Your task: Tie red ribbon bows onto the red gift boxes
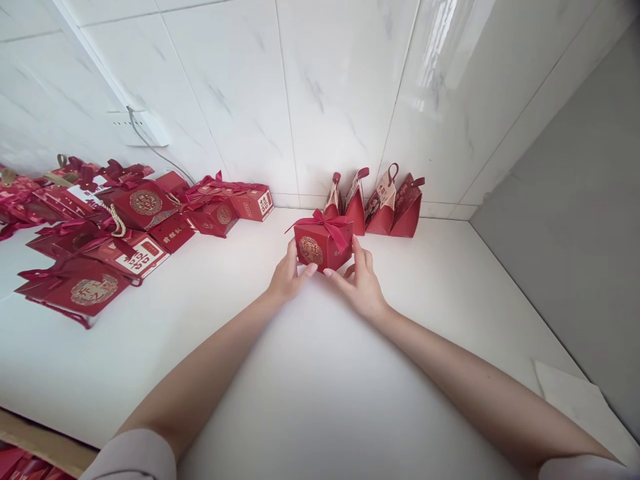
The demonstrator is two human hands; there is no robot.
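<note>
A red gift box (311, 248) with gold lettering and a dark pink ribbon bow (326, 225) on top is held between my two hands near the middle of the white counter. My left hand (289, 275) grips its left side, thumb along the lower front edge. On the right side, the fingers of my right hand (361, 280) press against the box, with that thumb also at the front bottom edge. Just behind it, several red triangular gift boxes (384, 203) with loop handles stand in a row near the tiled wall. Whether the held box touches the counter, I cannot tell.
Many red gift boxes with ribbons (100, 287) are piled at the left. A socket strip (137, 128) with a grey cable is on the tiled wall. A grey panel (575, 200) borders the right side. White paper (575, 393) lies there, and a cardboard carton edge (45, 443) shows lower left.
</note>
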